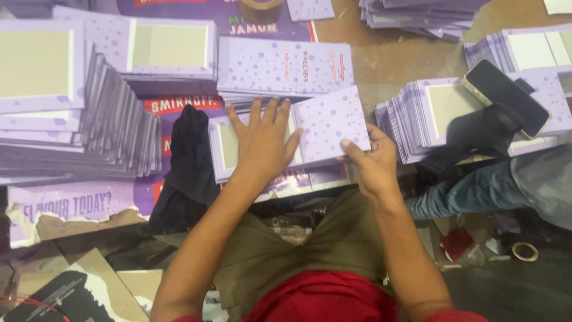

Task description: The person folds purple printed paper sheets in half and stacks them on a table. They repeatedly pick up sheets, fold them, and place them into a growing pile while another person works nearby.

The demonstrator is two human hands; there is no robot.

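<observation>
We're pressing our left hand (264, 143) flat, fingers spread, on the purple carton blank (238, 149) at frame centre, while our right hand (372, 161) is pinching its folded flap (330, 122) — thumb on top, fingers under. Best keeping the palm planted so the crease is landing straight. Counting: one blank in hand, roughly six purple stacks (65, 119) around — one phone (506, 95) at upper right, one tape roll (260, 9) at top.

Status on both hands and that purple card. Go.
Left hand flat on purple card, pressing. Right hand pinching card's raised flap edge. Card stacks crowd both sides; none blocking.
</observation>
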